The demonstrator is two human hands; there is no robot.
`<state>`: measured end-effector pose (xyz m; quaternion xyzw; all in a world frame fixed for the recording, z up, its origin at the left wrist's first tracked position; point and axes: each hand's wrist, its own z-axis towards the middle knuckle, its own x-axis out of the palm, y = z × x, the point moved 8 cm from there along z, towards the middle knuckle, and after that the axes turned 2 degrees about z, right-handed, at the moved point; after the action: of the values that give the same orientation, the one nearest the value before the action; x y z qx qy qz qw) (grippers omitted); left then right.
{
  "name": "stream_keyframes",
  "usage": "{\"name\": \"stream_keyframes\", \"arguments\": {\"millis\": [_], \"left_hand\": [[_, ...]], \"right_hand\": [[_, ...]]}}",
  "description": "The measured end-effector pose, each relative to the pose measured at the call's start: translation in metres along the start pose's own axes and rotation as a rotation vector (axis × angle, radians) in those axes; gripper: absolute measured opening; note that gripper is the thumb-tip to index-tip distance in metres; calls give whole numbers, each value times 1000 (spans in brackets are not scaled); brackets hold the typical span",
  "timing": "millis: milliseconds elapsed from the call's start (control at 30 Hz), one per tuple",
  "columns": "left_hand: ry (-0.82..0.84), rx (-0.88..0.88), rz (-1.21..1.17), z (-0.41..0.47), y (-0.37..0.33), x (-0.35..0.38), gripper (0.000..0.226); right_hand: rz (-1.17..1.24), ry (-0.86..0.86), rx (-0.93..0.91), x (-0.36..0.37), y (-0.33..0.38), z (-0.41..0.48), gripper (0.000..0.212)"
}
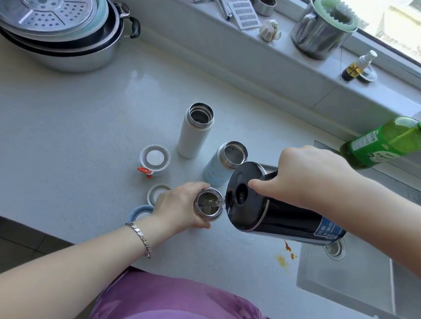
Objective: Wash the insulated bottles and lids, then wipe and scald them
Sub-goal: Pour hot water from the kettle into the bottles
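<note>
The left grip (181, 205) clasped the bottle (208, 203) near its mouth: rigid steel, likely soon hot and slick. The right grip (306, 177) held the tilted kettle (288, 219), probably heavy.

Left grip (181, 205) wraps a bottle (207, 205); right grip (303, 177), thumb outstretched, clasps a kettle (288, 219).

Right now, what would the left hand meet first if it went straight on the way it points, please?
Past the bottle it grips, the left hand would probably meet the kettle lid.
</note>
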<state>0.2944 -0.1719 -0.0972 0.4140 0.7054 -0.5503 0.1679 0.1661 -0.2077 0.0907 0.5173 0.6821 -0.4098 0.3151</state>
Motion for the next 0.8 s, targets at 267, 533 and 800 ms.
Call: {"name": "stream_keyframes", "arguments": {"millis": [267,533,800], "left_hand": [[-2,-11,-2,1,2,2,84],[-2,-6,3,1,2,2,84],[-4,-5,16,2,2,2,84]], "right_hand": [[2,12,5,2,2,0,50],[1,0,-1,4,2,0,50],[4,-24,-6,4,-2,2,52]]}}
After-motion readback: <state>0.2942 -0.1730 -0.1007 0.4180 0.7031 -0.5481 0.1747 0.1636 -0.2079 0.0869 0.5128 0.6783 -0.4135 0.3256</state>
